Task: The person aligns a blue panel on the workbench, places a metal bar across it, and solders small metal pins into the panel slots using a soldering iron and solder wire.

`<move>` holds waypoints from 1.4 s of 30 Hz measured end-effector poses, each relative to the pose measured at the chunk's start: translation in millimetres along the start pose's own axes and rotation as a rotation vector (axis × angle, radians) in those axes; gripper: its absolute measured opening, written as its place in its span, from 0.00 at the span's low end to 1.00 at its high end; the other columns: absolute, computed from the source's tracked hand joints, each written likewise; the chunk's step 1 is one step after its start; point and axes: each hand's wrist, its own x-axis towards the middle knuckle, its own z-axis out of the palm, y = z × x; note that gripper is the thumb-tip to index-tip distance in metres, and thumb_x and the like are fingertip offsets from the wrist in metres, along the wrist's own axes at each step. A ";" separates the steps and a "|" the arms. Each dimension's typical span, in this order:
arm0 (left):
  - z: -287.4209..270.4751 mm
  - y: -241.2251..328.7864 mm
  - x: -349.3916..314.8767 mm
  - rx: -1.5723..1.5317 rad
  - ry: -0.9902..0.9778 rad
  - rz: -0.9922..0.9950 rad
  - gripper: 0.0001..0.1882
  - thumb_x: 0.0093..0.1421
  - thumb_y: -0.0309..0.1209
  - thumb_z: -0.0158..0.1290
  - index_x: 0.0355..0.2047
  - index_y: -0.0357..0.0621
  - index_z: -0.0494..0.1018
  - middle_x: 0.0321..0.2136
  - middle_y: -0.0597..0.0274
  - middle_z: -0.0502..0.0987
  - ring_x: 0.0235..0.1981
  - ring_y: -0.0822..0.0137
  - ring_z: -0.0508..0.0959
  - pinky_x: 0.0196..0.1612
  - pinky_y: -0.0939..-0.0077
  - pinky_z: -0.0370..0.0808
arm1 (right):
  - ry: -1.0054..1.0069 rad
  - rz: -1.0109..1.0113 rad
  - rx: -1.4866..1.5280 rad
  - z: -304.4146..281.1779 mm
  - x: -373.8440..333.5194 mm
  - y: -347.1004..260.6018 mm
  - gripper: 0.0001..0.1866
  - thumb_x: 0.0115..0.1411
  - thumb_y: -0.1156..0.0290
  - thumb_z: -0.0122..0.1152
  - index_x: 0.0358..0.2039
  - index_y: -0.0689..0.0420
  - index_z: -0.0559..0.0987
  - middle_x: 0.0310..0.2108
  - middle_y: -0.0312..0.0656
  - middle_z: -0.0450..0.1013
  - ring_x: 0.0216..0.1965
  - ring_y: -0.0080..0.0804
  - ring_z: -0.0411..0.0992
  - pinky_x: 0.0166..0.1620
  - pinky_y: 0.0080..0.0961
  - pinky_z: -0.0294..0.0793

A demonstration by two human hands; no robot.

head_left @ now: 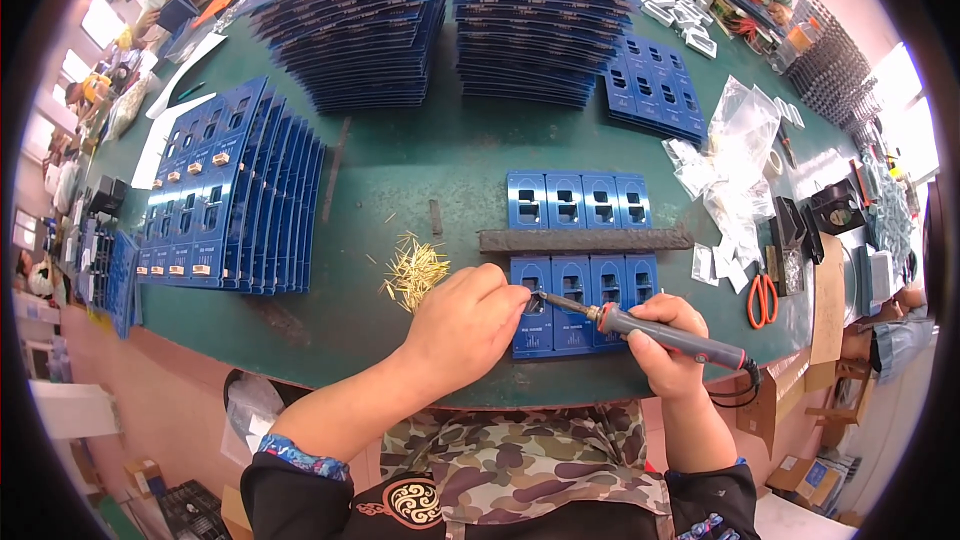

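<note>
My right hand [668, 348] grips a grey soldering iron [690, 342], its tip pointing left onto the blue circuit board panel [570, 335]. Beside that tip, my left hand [468, 328] is closed in a pinch over the panel's left column; whatever its fingertips hold is too small to make out. Across the middle of the panel lies a dark flat bar [585, 241], with board cut-outs showing on both sides of it. A loose pile of thin gold-coloured pins [415, 272] rests on the table just beyond my left hand.
Tall stacks of blue panels [350, 30] [535, 35] rise at the back. More panels lean at left [225, 200]. Orange-handled scissors [762, 301], clear plastic bags [735, 160] and a black holder [790, 240] lie right on the green table [430, 160]. Other people work at the far edges.
</note>
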 end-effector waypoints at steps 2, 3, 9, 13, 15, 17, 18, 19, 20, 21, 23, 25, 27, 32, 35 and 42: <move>-0.1 -0.5 -0.1 -0.006 -0.014 -0.008 0.05 0.54 0.24 0.58 0.32 0.40 0.76 0.25 0.59 0.71 0.27 0.56 0.74 0.30 0.64 0.71 | -0.005 -0.011 -0.006 0.2 0.8 0.2 0.10 0.49 0.75 0.66 0.33 0.64 0.77 0.26 0.44 0.76 0.24 0.30 0.71 0.28 0.24 0.69; -0.1 -0.8 0.0 -0.006 -0.015 -0.007 0.05 0.54 0.25 0.58 0.32 0.40 0.76 0.25 0.59 0.71 0.27 0.56 0.74 0.29 0.64 0.71 | -0.005 -0.010 -0.011 0.5 1.1 0.0 0.10 0.49 0.75 0.66 0.33 0.64 0.77 0.26 0.44 0.76 0.24 0.30 0.71 0.28 0.24 0.69; -0.1 -0.6 0.9 -0.004 -0.022 0.002 0.05 0.54 0.24 0.58 0.32 0.40 0.76 0.25 0.59 0.71 0.27 0.56 0.74 0.30 0.65 0.72 | -0.011 -0.007 -0.013 0.5 0.5 0.2 0.10 0.49 0.75 0.66 0.32 0.64 0.78 0.26 0.44 0.76 0.24 0.30 0.71 0.28 0.24 0.68; -0.7 -0.3 0.4 -0.009 -0.008 0.020 0.07 0.54 0.24 0.58 0.34 0.41 0.76 0.25 0.59 0.72 0.27 0.56 0.75 0.29 0.65 0.72 | 0.020 0.110 0.127 -6.4 -11.2 7.2 0.11 0.52 0.76 0.64 0.36 0.64 0.77 0.29 0.45 0.76 0.27 0.29 0.73 0.32 0.24 0.71; -8.1 10.0 -1.8 -0.056 -0.002 0.001 0.07 0.53 0.24 0.59 0.34 0.41 0.76 0.26 0.58 0.73 0.26 0.56 0.75 0.28 0.65 0.72 | 0.075 0.160 0.223 -4.0 -14.7 -1.8 0.12 0.54 0.76 0.63 0.39 0.65 0.75 0.31 0.46 0.76 0.30 0.28 0.74 0.34 0.23 0.73; -10.7 22.0 -8.8 -0.101 0.002 -0.017 0.08 0.53 0.24 0.60 0.34 0.40 0.75 0.26 0.58 0.74 0.26 0.56 0.75 0.28 0.66 0.72 | 0.050 0.161 0.322 -3.1 -19.9 -5.6 0.17 0.59 0.79 0.58 0.49 0.63 0.69 0.36 0.49 0.76 0.35 0.28 0.76 0.41 0.24 0.77; -7.5 29.6 -13.1 -0.206 0.020 0.013 0.08 0.53 0.23 0.61 0.34 0.40 0.75 0.26 0.57 0.74 0.25 0.57 0.76 0.27 0.67 0.73 | 0.051 0.159 0.321 0.8 -21.4 -10.0 0.17 0.59 0.79 0.58 0.49 0.63 0.69 0.36 0.49 0.76 0.35 0.28 0.76 0.41 0.24 0.77; -3.9 36.8 -17.0 -0.309 0.037 0.043 0.09 0.52 0.23 0.62 0.33 0.40 0.74 0.26 0.57 0.74 0.24 0.57 0.76 0.25 0.68 0.73 | 0.029 0.183 0.342 8.7 -22.2 -18.1 0.17 0.59 0.81 0.58 0.50 0.63 0.69 0.36 0.49 0.77 0.36 0.29 0.76 0.41 0.25 0.77; -0.2 42.6 -20.2 -0.307 0.038 0.045 0.09 0.52 0.23 0.62 0.33 0.40 0.74 0.26 0.57 0.74 0.24 0.57 0.76 0.25 0.68 0.73 | 0.007 0.208 0.362 15.6 -24.1 -23.6 0.18 0.59 0.82 0.58 0.51 0.62 0.68 0.37 0.49 0.77 0.36 0.29 0.76 0.42 0.25 0.77; 3.7 48.1 -22.8 -0.374 0.045 0.064 0.11 0.51 0.22 0.63 0.34 0.40 0.73 0.26 0.57 0.75 0.24 0.58 0.76 0.25 0.69 0.73 | -0.028 0.185 0.347 21.3 -29.9 -19.0 0.20 0.59 0.84 0.58 0.52 0.60 0.68 0.38 0.49 0.77 0.38 0.30 0.77 0.43 0.27 0.77; 12.8 53.4 -25.1 -0.464 0.070 0.102 0.13 0.51 0.22 0.64 0.35 0.41 0.72 0.26 0.57 0.74 0.24 0.59 0.76 0.24 0.70 0.73 | -0.067 0.149 0.370 30.1 -33.0 -19.4 0.21 0.57 0.84 0.61 0.51 0.61 0.69 0.37 0.48 0.77 0.37 0.28 0.76 0.41 0.24 0.76; 15.8 53.8 -26.4 -0.466 0.069 0.101 0.14 0.51 0.22 0.63 0.36 0.41 0.72 0.27 0.57 0.74 0.25 0.59 0.76 0.24 0.70 0.73 | -0.079 0.133 0.373 33.5 -34.7 -18.2 0.21 0.57 0.84 0.62 0.51 0.60 0.71 0.37 0.46 0.77 0.36 0.26 0.76 0.40 0.23 0.75; 15.4 55.0 -27.1 -0.465 0.066 0.098 0.14 0.51 0.22 0.63 0.37 0.40 0.72 0.27 0.57 0.74 0.25 0.59 0.76 0.24 0.70 0.73 | -0.034 0.093 0.298 34.3 -33.4 -17.9 0.19 0.56 0.84 0.62 0.48 0.60 0.73 0.34 0.42 0.76 0.33 0.24 0.75 0.37 0.22 0.74; 2.6 43.7 -29.7 -0.301 0.006 0.077 0.11 0.52 0.20 0.60 0.37 0.40 0.75 0.27 0.57 0.75 0.25 0.59 0.76 0.26 0.69 0.74 | -0.067 0.071 0.132 20.7 -30.4 -16.4 0.17 0.57 0.83 0.61 0.47 0.61 0.73 0.34 0.42 0.76 0.33 0.25 0.75 0.37 0.24 0.74; -7.6 25.5 -28.3 -0.237 0.060 0.005 0.09 0.53 0.19 0.59 0.35 0.39 0.76 0.26 0.57 0.74 0.24 0.60 0.75 0.25 0.71 0.73 | -0.006 0.190 0.315 7.5 -20.9 -19.4 0.15 0.60 0.80 0.57 0.48 0.61 0.70 0.36 0.45 0.76 0.37 0.28 0.76 0.44 0.27 0.76; -5.4 9.3 -17.8 -0.106 0.079 -0.042 0.09 0.53 0.18 0.58 0.35 0.39 0.76 0.25 0.58 0.72 0.22 0.63 0.73 0.23 0.73 0.70 | -0.003 -0.009 0.076 -4.7 -6.7 -3.5 0.13 0.52 0.74 0.64 0.38 0.64 0.79 0.29 0.43 0.74 0.25 0.27 0.68 0.30 0.24 0.66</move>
